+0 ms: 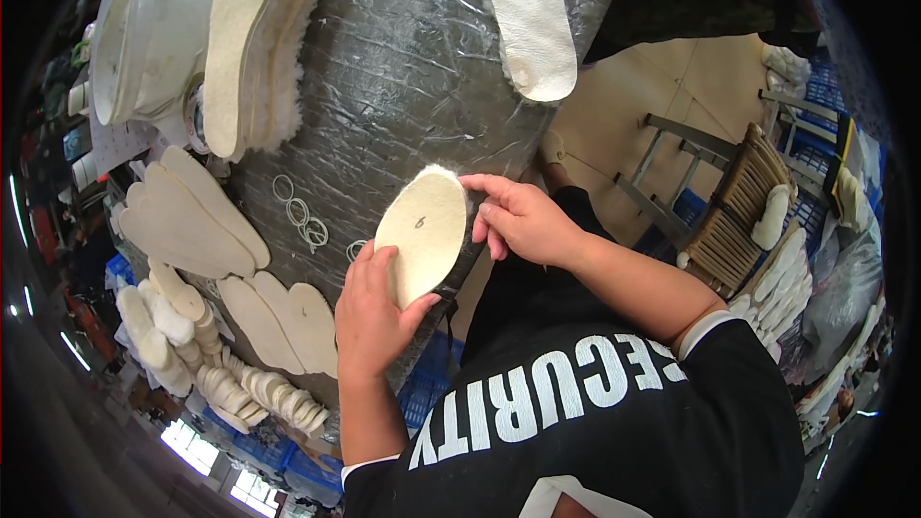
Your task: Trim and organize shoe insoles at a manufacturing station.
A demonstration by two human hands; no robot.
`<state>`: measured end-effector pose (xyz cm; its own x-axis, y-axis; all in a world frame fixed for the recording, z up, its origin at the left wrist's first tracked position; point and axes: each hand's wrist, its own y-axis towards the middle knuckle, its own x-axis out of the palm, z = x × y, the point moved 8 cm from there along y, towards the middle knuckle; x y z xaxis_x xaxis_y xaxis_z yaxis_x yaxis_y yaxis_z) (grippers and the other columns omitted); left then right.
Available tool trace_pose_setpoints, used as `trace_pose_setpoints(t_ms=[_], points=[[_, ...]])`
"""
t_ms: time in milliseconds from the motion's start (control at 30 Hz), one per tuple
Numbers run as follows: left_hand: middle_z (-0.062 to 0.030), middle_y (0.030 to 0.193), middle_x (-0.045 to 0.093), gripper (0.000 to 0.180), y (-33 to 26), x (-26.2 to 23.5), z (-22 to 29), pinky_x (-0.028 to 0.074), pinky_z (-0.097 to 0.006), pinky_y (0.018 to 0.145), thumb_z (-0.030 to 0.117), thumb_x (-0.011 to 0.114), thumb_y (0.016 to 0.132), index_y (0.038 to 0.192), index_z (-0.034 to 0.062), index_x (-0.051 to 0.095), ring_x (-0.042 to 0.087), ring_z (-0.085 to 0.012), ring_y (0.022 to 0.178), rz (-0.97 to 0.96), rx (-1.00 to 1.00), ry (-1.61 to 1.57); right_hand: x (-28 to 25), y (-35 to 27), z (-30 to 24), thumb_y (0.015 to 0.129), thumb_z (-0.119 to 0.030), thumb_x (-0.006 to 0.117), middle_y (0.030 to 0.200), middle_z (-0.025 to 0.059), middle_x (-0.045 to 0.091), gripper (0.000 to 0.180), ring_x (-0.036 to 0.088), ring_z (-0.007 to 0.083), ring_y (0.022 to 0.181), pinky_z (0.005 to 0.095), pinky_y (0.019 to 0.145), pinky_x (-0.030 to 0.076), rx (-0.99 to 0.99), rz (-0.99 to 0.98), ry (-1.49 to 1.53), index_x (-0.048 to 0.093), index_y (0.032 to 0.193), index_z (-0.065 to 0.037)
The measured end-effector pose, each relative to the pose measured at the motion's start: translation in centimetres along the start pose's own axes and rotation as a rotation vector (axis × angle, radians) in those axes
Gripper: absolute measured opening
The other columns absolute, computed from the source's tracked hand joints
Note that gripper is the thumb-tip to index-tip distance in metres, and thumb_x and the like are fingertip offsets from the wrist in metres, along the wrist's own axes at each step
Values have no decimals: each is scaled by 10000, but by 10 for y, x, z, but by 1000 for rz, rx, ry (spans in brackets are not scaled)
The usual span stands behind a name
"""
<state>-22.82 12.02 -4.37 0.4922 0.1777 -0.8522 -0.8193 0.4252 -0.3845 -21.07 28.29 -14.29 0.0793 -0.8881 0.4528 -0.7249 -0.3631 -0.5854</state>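
Observation:
A cream insole (419, 230) with a fuzzy fleece edge and a small handwritten mark is held over the near edge of the table. My left hand (374, 312) grips its lower end, with the thumb along the right side and the fingers on the left. At the upper right rim, my right hand (523, 216) touches the fleece with a stretched index finger; its other fingers are loosely bent and apart, with nothing held in them. Left of the insole, several pale rubber bands (300, 216) lie on the plastic-covered table (384, 67).
A thick stack of fleece insoles (251, 48) stands at the far left beside a white bucket (153, 48). Flat insole pieces (192, 216) and bundled insoles (259, 388) lie at left. One large insole (537, 29) sits at the far edge. A woven chair (739, 206) stands at right.

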Motion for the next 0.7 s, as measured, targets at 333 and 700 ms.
trace_pose_setpoints(t_ms=[333, 700], points=[[-206, 1204, 535, 758, 2, 0, 2, 449, -429, 885, 355, 818, 583, 1187, 39, 486, 513, -374, 1119, 4, -42, 2, 7, -21, -67, 781, -126, 659, 845, 111, 569, 479, 581, 257, 708, 347, 647, 482, -551, 348, -971, 491, 1222, -46], [-159, 1259, 490, 759, -34, -9, -42, 489, -373, 793, 192, 807, 625, 1267, 28, 436, 582, -308, 954, 31, -204, -282, 22, 0, -70, 689, -112, 719, 1095, 103, 518, 534, 512, 290, 1002, 400, 862, 428, -617, 365, -1219, 530, 1188, -81]])
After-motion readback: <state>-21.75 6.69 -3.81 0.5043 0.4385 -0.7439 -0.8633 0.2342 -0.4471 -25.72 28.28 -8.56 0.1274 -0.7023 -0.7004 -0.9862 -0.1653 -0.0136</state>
